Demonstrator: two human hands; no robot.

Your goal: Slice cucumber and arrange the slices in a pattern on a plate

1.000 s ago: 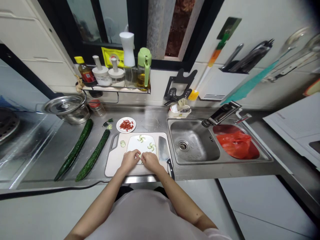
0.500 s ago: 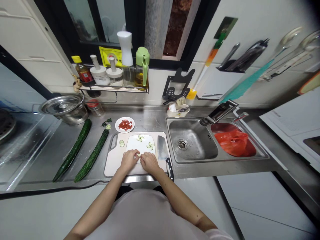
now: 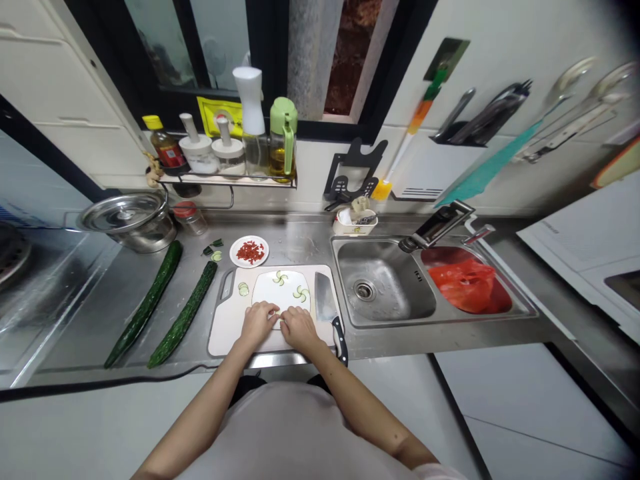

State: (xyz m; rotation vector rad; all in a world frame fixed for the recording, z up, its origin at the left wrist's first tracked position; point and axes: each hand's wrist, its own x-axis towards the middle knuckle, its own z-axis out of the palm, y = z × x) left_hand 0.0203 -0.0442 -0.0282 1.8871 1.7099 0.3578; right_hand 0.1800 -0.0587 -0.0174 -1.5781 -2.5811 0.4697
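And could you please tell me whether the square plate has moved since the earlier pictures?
No; the square plate shows no visible shift against the sink or the cutting board.

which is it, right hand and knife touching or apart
Apart: the head view shows a bare strip of cutting board between the right hand and the knife, which lies to its right.

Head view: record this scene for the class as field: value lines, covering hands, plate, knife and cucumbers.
Left hand: fingertips at the plate's near part
Right hand: beside it, fingertips close to the left's
Plate: white, on the cutting board, with curved slices
Knife: right of plate, blade on board
Cucumbers: two, on the counter left of board
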